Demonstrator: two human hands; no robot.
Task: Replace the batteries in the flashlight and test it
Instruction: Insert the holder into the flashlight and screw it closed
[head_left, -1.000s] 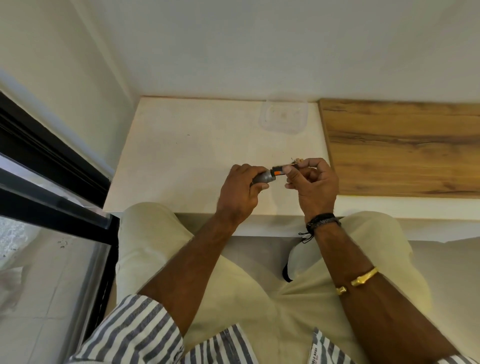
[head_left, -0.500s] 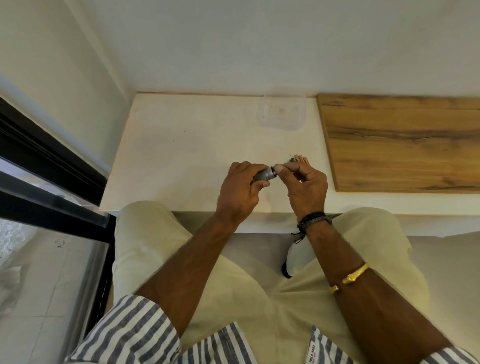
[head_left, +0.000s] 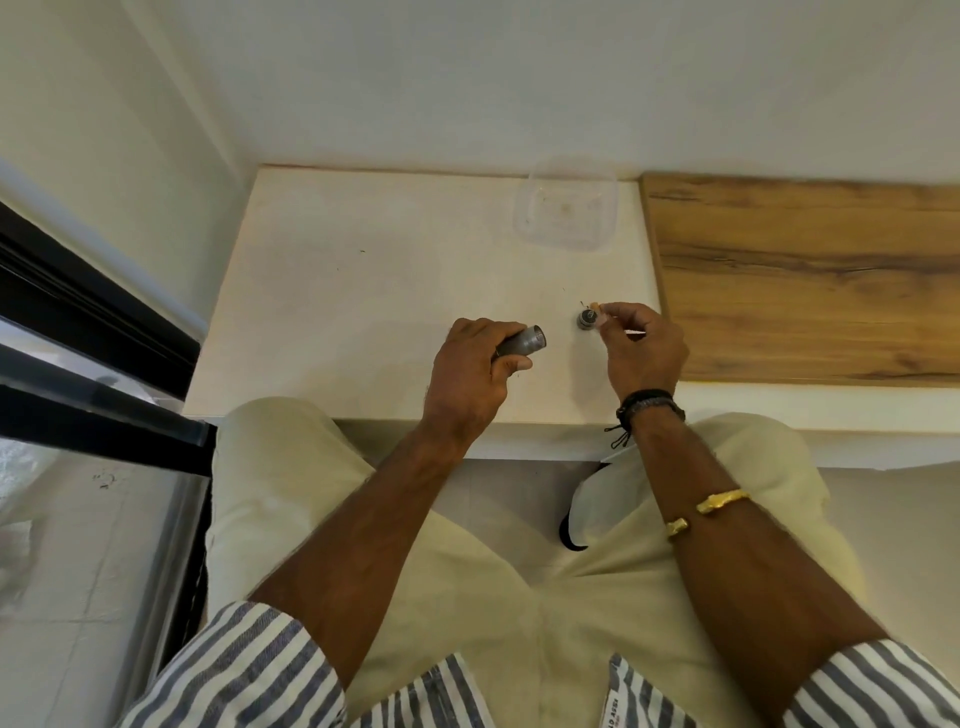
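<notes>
Left hand (head_left: 467, 371) wrapped around grey flashlight body (head_left: 522, 344), open end facing right, right hand (head_left: 641, 348) pinching detached end cap (head_left: 586, 319) at fingertips, both above white counter (head_left: 363, 291), parts apart.

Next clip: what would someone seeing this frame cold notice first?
Two bare hands over a pale table, holding a flashlight in two pieces: the left hand grips the grey flashlight body, its open end pointing right, and the right hand pinches the small end cap, clear of the body. Behind them, an empty clear plastic container sits by the wall, beside a wooden board.
</notes>
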